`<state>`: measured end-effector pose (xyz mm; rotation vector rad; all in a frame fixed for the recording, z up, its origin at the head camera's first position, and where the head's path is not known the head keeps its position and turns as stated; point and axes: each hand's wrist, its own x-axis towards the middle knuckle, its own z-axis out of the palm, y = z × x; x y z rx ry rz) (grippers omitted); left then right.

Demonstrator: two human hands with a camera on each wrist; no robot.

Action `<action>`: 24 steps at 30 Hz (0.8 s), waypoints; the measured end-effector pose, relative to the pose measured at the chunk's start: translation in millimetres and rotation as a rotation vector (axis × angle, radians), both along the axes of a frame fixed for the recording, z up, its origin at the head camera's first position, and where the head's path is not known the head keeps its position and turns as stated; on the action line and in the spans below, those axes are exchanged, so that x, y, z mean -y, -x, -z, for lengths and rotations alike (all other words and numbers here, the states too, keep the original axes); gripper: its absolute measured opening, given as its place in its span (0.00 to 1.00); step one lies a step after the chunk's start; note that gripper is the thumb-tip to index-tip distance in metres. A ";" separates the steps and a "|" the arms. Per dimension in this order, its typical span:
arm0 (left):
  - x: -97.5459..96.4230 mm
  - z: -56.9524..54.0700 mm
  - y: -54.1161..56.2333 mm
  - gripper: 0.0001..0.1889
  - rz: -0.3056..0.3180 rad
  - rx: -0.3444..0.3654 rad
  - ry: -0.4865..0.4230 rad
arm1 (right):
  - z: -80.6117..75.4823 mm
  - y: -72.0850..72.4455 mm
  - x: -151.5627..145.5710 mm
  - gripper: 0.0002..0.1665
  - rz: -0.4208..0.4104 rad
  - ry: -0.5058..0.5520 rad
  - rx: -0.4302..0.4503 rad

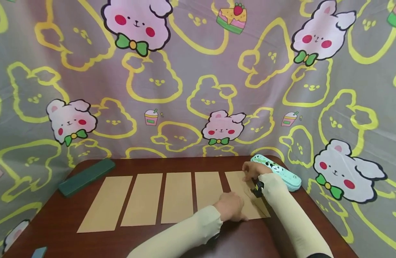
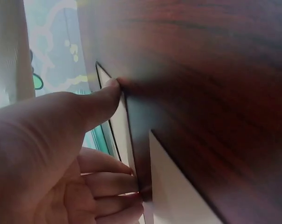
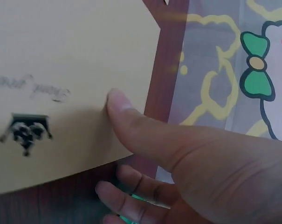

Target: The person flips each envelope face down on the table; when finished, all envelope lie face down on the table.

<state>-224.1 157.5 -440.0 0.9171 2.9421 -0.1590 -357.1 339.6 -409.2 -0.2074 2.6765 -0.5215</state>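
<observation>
At the right end of a row of flat tan paper cards lies the rightmost card (image 1: 252, 206). My left hand (image 1: 230, 207) rests at its near left corner; in the left wrist view the thumb (image 2: 101, 105) lies at the near edge, with the other fingers extended along the side. Over the far end is my right hand (image 1: 256, 169). The right wrist view shows that thumb (image 3: 124, 107) lying flat on the card's face, the other fingers loosely bent beyond its edge. Upside-down script and a dark printed emblem (image 3: 26, 133) mark the card there.
Several more tan cards (image 1: 177, 199) lie side by side to the left, narrow gaps between them. A mint pencil case (image 1: 286, 176) with panda pictures sits at the back right, close to my right hand. A long dark-green box (image 1: 86, 178) stands at the left. Patterned cloth (image 1: 185, 89) hangs behind.
</observation>
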 end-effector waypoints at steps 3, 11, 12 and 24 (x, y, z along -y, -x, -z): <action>4.9 -1.3 -0.6 0.24 0.004 0.013 -0.020 | 3.1 5.7 -2.6 0.25 -0.038 -0.019 0.014; 17.7 1.7 3.0 0.26 0.048 0.048 -0.097 | -4.7 15.0 -24.3 0.16 -0.091 0.240 -0.024; 19.0 1.7 2.5 0.28 0.049 0.056 -0.100 | -7.4 15.4 -28.1 0.19 -0.109 0.274 -0.018; 23.9 5.4 7.5 0.54 0.087 0.136 -0.267 | -24.0 20.7 -39.7 0.22 -0.140 0.412 -0.011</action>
